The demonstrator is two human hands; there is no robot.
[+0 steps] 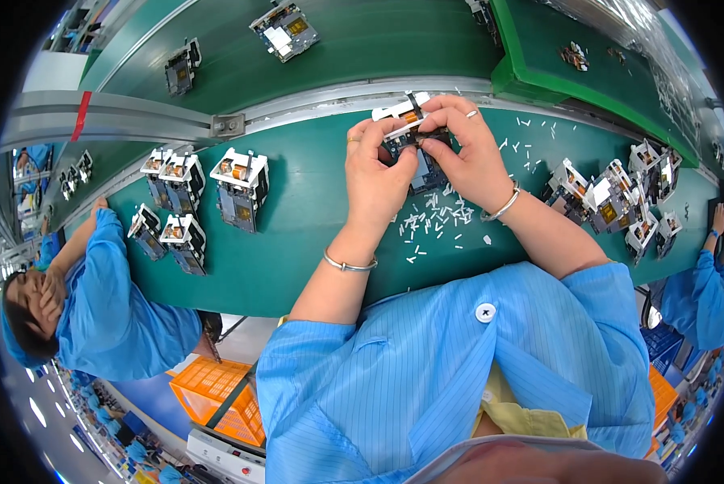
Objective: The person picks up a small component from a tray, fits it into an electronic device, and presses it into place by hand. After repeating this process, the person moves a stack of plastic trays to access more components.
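One unit (428, 177), pinched in left hand (375, 167) and right hand (473, 161), presumably for steadiness; left units (239, 194) and right units (608, 206), set either side, likely for reach; white scraps (436, 216) between.

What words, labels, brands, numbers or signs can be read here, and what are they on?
No text is readable anywhere.
Held module: any print is too small to read.
Far module, with a white patch: no lettering can be made out.
Pale control box: markings too small to read.
Red tape: no writing visible.
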